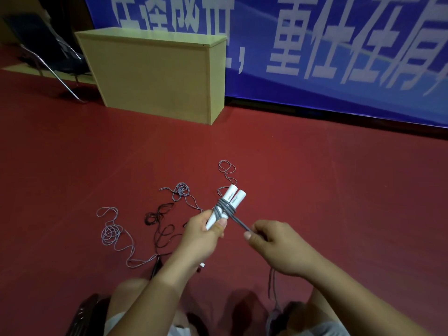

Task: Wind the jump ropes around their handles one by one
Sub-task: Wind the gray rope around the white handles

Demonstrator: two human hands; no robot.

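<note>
We have the two white handles [229,202] side by side in our left hand [206,235], held up over the red floor [315,190] in the near middle of the scene, their free ends pointing far and right. The fingers of that hand curl round the near ends, thumb pressed along the side. A few turns of grey rope [224,209] already band the handles just beyond the thumb. From that band a doubled strand runs taut, near and right, into our right hand [274,246], which pinches it between thumb and curled fingers. More grey cord hangs below the right wrist towards our lap.

We judge the handles light, stiff and smooth, likely slippery under the cord, so a firm hold low down on both keeps them from splaying or rolling apart. The rope looks thin, limp and springy; turns will loosen if tension drops, so it is best held close to the handles and kept pulled tight while laying each turn beside the last. Pinching too far back would leave slack and let loops cross.

On the floor to the left lie other ropes: a pale grey one [111,235] in loose coils at far left, a dark one [161,226] nearer us, another grey tangle [180,191] beyond it, and small loops [226,168] past the handle tips. They look unwound and partly overlapping, so each will need lifting clear before winding. A wooden box [155,76] and a blue banner [339,57] stand far off.
</note>
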